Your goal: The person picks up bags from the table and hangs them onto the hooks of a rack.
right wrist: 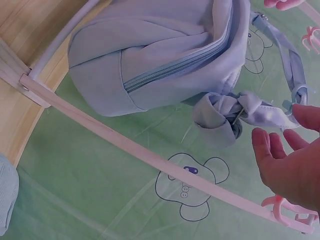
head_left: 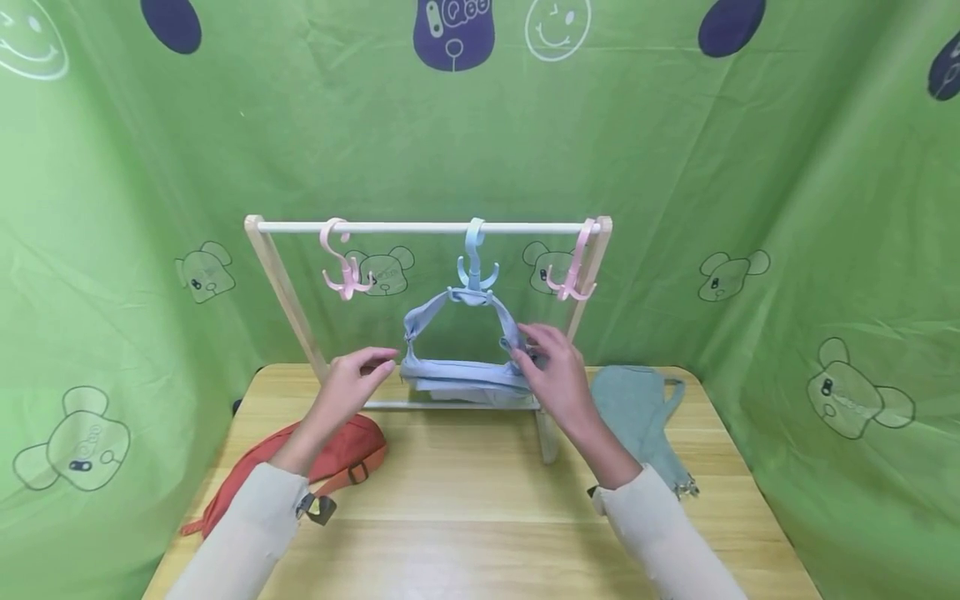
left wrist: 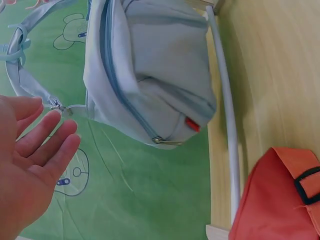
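Note:
A light blue bag (head_left: pixel 468 373) hangs by its strap (head_left: pixel 426 317) from a blue multi-prong hook (head_left: pixel 474 265) on the rack's white bar. My left hand (head_left: pixel 351 383) is just left of the bag, fingers extended and holding nothing; in the left wrist view its fingertips lie by the strap's metal clip (left wrist: pixel 61 109). On the other side, my right hand (head_left: pixel 558 371) is at the strap's right side, thumb and fingers apart. The right wrist view shows that hand (right wrist: pixel 295 165) beside the strap and its knotted, looped end (right wrist: pixel 217 120), not curled round either.
Pink hooks (head_left: pixel 347 275) (head_left: pixel 573 271) hang at both sides of the rack (head_left: pixel 285 292). A red bag (head_left: pixel 345 446) lies on the wooden table (head_left: pixel 450 500) at left, a grey-green bag (head_left: pixel 630 404) at right. Green printed cloth (head_left: pixel 480 150) surrounds the table.

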Demonstrator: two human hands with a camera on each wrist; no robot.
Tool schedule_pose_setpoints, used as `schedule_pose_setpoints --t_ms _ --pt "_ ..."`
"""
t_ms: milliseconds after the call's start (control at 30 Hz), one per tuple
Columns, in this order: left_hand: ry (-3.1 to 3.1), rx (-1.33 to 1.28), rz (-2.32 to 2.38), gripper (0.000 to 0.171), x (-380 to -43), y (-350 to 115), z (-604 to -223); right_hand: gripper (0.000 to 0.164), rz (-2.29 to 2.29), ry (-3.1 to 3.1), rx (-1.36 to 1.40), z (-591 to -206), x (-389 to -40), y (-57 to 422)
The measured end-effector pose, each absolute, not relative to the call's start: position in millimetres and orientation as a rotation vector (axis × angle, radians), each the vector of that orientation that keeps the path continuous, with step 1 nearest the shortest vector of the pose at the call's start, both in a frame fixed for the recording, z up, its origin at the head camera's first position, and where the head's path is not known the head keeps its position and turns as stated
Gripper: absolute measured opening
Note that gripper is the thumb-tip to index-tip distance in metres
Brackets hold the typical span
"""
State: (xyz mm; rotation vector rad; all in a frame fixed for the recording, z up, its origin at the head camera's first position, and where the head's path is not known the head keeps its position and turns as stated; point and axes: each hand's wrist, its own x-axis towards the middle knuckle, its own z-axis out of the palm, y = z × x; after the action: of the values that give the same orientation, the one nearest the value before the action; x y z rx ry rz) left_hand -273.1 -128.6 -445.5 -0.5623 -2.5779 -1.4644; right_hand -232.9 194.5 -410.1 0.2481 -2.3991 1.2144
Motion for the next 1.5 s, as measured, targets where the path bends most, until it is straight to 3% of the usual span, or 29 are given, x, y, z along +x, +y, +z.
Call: schedule_pose_setpoints --t_ms 667,1500 --pt "-2.69 -0.456 -1.413 0.027 -250 -175 -471 0.026 1.268 -2.41 0.269 -434 -220 188" --pt "-2.889 -0.342 -1.295 0.031 -212 -227 -516 0.017 1.191 -2.544 0.605 -479 -215 146"
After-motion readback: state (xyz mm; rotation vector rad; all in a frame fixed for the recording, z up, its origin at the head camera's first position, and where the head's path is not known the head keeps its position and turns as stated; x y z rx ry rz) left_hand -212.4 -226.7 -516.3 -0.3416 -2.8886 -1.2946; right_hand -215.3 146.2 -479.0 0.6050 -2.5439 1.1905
